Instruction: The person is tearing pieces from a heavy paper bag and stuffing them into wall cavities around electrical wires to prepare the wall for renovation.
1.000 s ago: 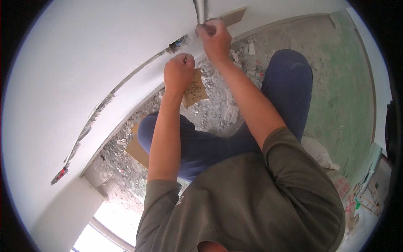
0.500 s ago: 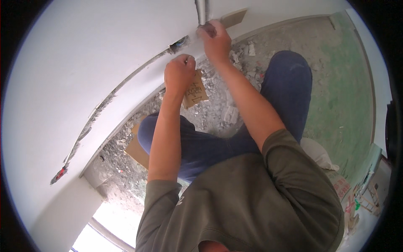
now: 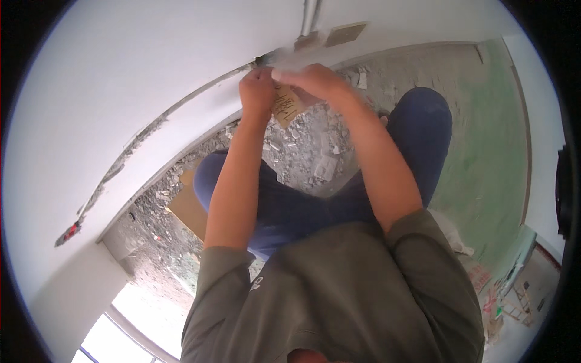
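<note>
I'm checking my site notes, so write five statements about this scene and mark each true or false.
1. The left hand and right hand are close together. True.
2. The right hand grips the pale pipe. False: it is lower in the picture, apart from the pipe.
3. The groove in the wall leads to a red-and-dark patch at the left. True.
4. The trousers are white. False: they are dark blue.
5. Rubble lies between the trouser legs. True.

Grey rubble (image 3: pixel 325 168), flat brown cardboard sheet (image 3: pixel 189 213) lying at left; green-tinted floor (image 3: pixel 493 157) at right, bright opening (image 3: pixel 134 310) at lower left
</note>
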